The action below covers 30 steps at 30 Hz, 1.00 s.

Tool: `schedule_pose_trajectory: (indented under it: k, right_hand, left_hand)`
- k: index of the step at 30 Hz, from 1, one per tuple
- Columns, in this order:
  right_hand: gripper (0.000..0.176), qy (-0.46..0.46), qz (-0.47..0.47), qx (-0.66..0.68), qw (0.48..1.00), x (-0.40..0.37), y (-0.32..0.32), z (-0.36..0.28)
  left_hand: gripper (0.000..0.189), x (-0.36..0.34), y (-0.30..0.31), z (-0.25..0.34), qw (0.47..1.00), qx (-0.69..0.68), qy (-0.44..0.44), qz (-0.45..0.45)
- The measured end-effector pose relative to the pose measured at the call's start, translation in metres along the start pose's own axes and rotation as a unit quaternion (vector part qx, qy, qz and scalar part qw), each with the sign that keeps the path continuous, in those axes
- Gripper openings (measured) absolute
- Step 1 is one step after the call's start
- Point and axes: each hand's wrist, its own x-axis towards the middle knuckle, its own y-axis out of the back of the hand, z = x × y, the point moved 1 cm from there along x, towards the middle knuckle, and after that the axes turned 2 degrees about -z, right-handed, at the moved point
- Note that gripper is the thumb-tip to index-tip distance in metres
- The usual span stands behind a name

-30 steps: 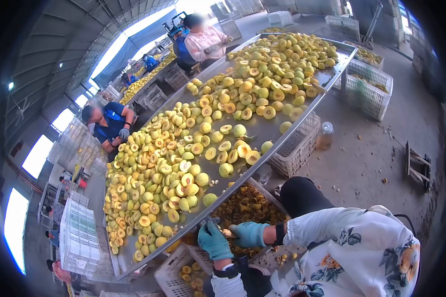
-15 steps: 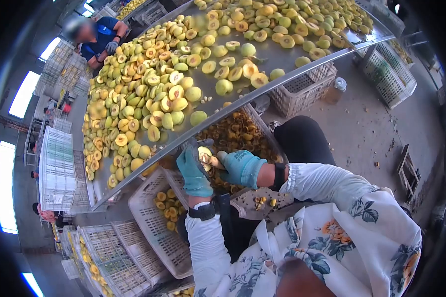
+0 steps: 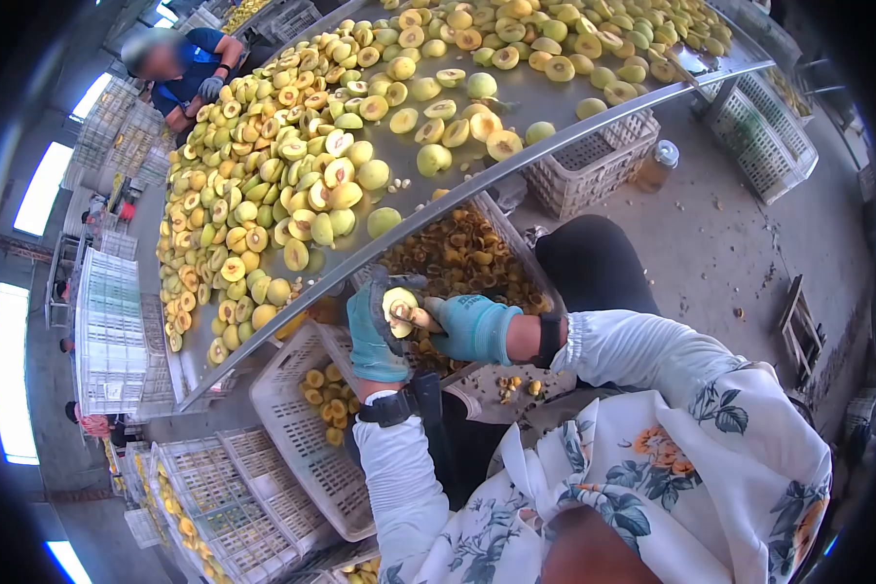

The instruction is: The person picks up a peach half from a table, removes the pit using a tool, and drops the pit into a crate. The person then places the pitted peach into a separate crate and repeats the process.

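My left hand [image 3: 374, 333], in a teal glove, holds a halved yellow fruit [image 3: 399, 304] with its cut face up. My right hand [image 3: 474, 329], also gloved in teal, grips a small tool [image 3: 422, 317] whose tip is against the fruit. Both hands are just below the metal rim of the long sorting table [image 3: 477, 185]. Under them a white crate [image 3: 467, 255] is filled with orange peeled pieces.
The table holds many whole and halved yellow-green fruits [image 3: 292, 185]. A white crate [image 3: 307, 428] with a few fruits sits at lower left, more crates [image 3: 594, 161] stand beyond the table. A person in blue [image 3: 180, 63] works at the far side. A bottle [image 3: 655, 164] stands on the concrete floor.
The view has tilted down toward my lap. My left hand has turned the fruit's cut face up and my right hand has pressed the tool into it.
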Motion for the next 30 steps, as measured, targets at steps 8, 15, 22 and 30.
schedule_pose_trajectory:
  k: [8,15,22,30]
  right_hand:
    - [0.038,-0.049,-0.093,0.207,0.973,0.007,0.015,-0.005]
    - [0.032,-0.098,-0.110,0.357,0.922,0.012,0.004,0.005]
    - [0.031,0.029,-0.013,0.193,0.981,0.034,-0.025,0.041]
    - [0.028,-0.125,-0.311,0.548,0.766,0.016,-0.005,0.035]
  left_hand:
    - [0.035,0.002,-0.003,-0.013,0.988,-0.065,-0.019,0.142]
    - [0.029,-0.004,-0.016,-0.047,0.980,-0.002,0.002,0.201]
    - [0.029,0.006,-0.019,-0.031,0.938,-0.270,0.110,0.186]
    - [0.034,0.013,-0.021,-0.048,0.924,-0.293,0.139,0.202]
